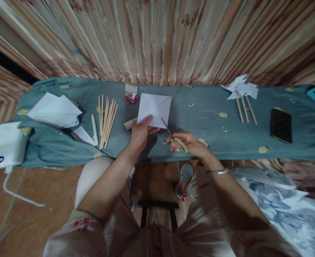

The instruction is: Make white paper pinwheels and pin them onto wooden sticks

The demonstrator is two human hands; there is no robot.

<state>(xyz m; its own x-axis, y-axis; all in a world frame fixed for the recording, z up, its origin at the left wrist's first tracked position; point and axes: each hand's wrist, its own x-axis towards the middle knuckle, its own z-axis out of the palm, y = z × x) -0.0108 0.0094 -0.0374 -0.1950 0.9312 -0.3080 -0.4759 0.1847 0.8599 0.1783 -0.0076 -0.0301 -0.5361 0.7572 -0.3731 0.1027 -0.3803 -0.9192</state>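
A square sheet of white paper (154,104) with diagonal lines running in from its corners is gripped at its lower left by my left hand (141,134), thumb on top and fingers beneath. From the lower right, the pale green scissors (183,144) reach the sheet, their blades at its lower right corner. My right hand (191,143) has its fingers in the scissors' handles. Just behind the sheet's left edge stands an opened small red box (130,97) of metal pins or clips. A pale strip (130,123) lies partly under the sheet.
Wooden sticks (107,121), a white pen-like stick (94,129) and folded white paper (55,110) lie left on the green cloth (200,121). Paper pinwheels (241,88) on sticks and a black phone (280,125) lie right. A white device (7,144) sits at the left edge.
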